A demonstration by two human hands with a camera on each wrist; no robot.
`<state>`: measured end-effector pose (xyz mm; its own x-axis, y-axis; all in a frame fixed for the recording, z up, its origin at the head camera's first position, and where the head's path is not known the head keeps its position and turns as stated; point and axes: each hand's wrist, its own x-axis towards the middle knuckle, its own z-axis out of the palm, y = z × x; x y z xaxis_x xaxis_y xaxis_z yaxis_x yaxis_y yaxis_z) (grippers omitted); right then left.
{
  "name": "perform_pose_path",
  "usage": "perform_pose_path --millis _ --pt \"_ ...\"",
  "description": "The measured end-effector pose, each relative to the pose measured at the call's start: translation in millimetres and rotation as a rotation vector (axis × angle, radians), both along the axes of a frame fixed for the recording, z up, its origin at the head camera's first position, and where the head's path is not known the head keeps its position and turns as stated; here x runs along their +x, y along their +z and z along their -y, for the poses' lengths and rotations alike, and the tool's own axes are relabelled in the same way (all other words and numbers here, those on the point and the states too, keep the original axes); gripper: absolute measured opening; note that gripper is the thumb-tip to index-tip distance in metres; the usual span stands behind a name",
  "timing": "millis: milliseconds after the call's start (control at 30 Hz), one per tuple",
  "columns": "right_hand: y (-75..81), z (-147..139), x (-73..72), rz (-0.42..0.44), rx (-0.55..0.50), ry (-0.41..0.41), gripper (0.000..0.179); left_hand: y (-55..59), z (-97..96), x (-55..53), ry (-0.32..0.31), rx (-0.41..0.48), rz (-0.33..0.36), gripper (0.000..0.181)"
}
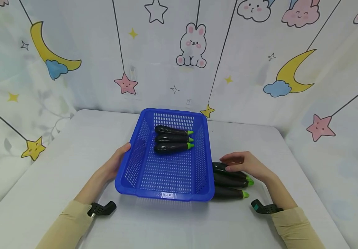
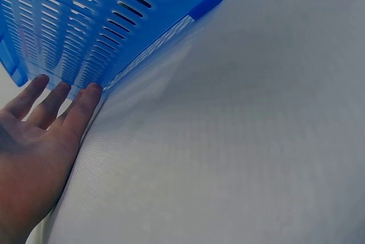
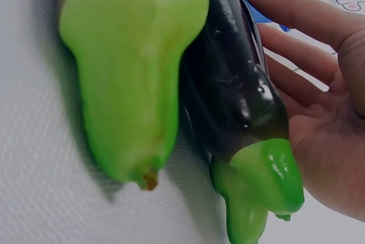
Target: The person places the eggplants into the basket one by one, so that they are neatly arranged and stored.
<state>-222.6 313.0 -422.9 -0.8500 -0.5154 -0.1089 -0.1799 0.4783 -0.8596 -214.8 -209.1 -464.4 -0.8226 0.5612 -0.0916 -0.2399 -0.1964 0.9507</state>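
Observation:
A blue perforated plastic basket [image 1: 166,180] stands on the white table with three dark eggplants [image 1: 172,139] in it, side by side, their green stems to the right. My left hand [image 1: 118,160] is at the basket's left side; in the left wrist view its extended fingertips [image 2: 93,89] touch the slotted wall. Three more eggplants [image 1: 228,180] lie to the right of the basket, their left ends hidden by it. Over the farthest one is my right hand [image 1: 245,164], thumb and fingers apart. The right wrist view shows its palm beside an eggplant [image 3: 234,78], not wrapped round it.
The white table [image 1: 82,138] has a patterned curtain [image 1: 163,52] at its back and sides. Black wrist devices [image 1: 102,209] are worn on both forearms. The basket's right rim [image 1: 210,173] stands close against the loose eggplants.

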Motion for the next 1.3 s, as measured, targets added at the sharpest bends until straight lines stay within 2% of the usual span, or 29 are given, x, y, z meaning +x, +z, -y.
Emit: perform_pose_path --millis 233,700,1300 --pt "-1.3 1.4 -0.7 0.012 0.027 0.000 0.042 -0.7 -0.2 0.1 -0.002 -0.004 -0.024 0.073" --pt "-5.4 2.8 -2.4 0.018 0.081 0.004 0.042 -1.5 0.7 -0.2 -0.009 0.018 -0.018 0.072" --pt "-6.3 2.5 -1.8 0.034 0.079 0.009 0.044 -1.5 -0.7 -0.2 0.007 0.001 -0.029 0.073"
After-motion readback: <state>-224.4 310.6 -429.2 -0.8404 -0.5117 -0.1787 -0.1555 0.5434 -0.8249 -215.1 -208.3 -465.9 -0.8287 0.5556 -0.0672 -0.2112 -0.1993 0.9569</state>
